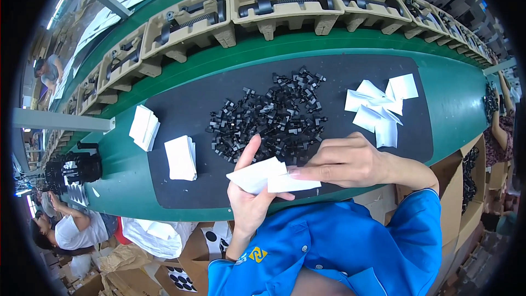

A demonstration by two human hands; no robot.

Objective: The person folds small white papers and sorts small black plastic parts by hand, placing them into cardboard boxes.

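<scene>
White paper slips (253,176) lie across the palm of my left hand (247,206), gripped under its raised thumb. With fingertips pressed together, my right hand (350,162) pinches a white slip (298,185) that overlaps those in the left. Just beyond both hands, a heap of small black plastic parts (268,115) spreads over the dark mat (219,194). Loosely scattered folded papers (378,108) lie on the mat to the right. To the left are two neat stacks, one of white slips (181,158) and one of white papers (144,127) at the mat's edge.
Beyond the green table (455,93), a row of cardboard pulp trays (285,13) holds black devices. A metal bar (60,120) crosses at left, near black parts (74,167). An open carton (466,186) stands at right. Other people sit at both sides.
</scene>
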